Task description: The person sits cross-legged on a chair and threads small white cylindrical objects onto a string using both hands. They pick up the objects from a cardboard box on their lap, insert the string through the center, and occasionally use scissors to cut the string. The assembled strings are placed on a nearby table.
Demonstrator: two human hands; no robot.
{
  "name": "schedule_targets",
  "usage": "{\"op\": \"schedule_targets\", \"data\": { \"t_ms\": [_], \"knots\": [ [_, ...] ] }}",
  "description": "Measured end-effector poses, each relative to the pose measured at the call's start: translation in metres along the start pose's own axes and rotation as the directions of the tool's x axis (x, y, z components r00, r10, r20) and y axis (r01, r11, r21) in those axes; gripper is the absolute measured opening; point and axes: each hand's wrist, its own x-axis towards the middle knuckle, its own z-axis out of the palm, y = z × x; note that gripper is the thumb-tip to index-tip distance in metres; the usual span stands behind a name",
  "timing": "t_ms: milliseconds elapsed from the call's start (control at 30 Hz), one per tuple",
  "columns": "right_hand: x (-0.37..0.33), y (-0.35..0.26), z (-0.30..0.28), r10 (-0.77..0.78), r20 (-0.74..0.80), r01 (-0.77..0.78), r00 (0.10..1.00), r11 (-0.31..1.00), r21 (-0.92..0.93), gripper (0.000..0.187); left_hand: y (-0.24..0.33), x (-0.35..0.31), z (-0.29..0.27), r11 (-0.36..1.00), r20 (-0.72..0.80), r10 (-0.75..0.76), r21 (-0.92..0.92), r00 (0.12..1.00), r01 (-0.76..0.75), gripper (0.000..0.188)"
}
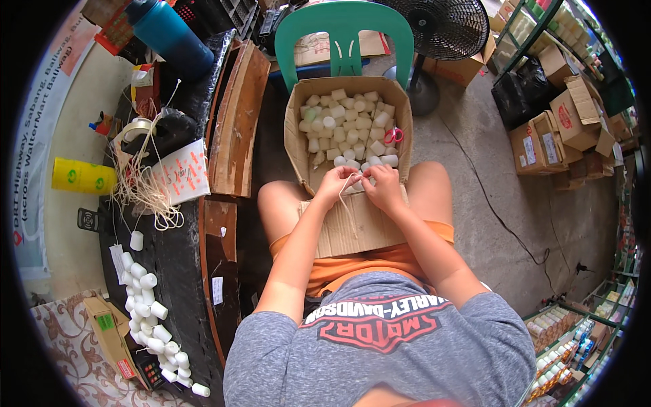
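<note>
My left hand and my right hand meet over the near edge of an open cardboard box. Between their pinched fingertips is a thin white cord, whose loose end hangs over the box flap on my lap. Short whitish cylinders fill the box, and a few whiter ones lie right beyond my fingers. What the cylinders are I cannot make out. Pink-handled scissors rest on them at the right. My fingers partly hide the spot where the cord is held.
The box stands on a green plastic chair, with a black fan behind. On the left table are a bundle of cord, a blue bottle, a yellow roll and strung white cylinders. Cardboard boxes stand at right.
</note>
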Motion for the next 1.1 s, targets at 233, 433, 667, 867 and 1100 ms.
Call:
{"op": "schedule_targets", "data": {
  "t_ms": [233, 433, 667, 867, 1100],
  "knots": [
    [0.005, -0.006, -0.009, -0.363, 0.094, 0.364, 0.927, 0.931, 0.012, 0.012, -0.007, 0.006, -0.014, 0.983, 0.010, -0.120, 0.144, 0.993, 0.117, 0.068],
    [0.004, 0.018, 0.003, -0.156, 0.143, 0.106, 0.977, 0.945, 0.310, 0.010, 0.003, 0.003, -0.003, 0.979, -0.017, -0.123, 0.160, 0.992, 0.124, 0.058],
    [0.009, 0.006, 0.001, 0.162, 0.142, -0.198, 0.976, 0.935, 0.293, 0.012, -0.010, 0.005, 0.002, 0.995, -0.098, 0.050, 0.090, 0.994, -0.041, 0.039],
    [0.011, 0.009, 0.007, 0.160, 0.120, -0.186, 0.980, 0.948, 0.260, 0.013, -0.005, 0.002, 0.009, 0.976, -0.183, 0.141, 0.190, 0.973, -0.106, 0.015],
    [0.009, 0.010, 0.009, 0.044, 0.108, -0.066, 0.993, 0.977, 0.201, 0.012, -0.009, 0.005, 0.006, 0.968, -0.200, 0.127, 0.239, 0.971, -0.077, 0.018]
  ]
}}
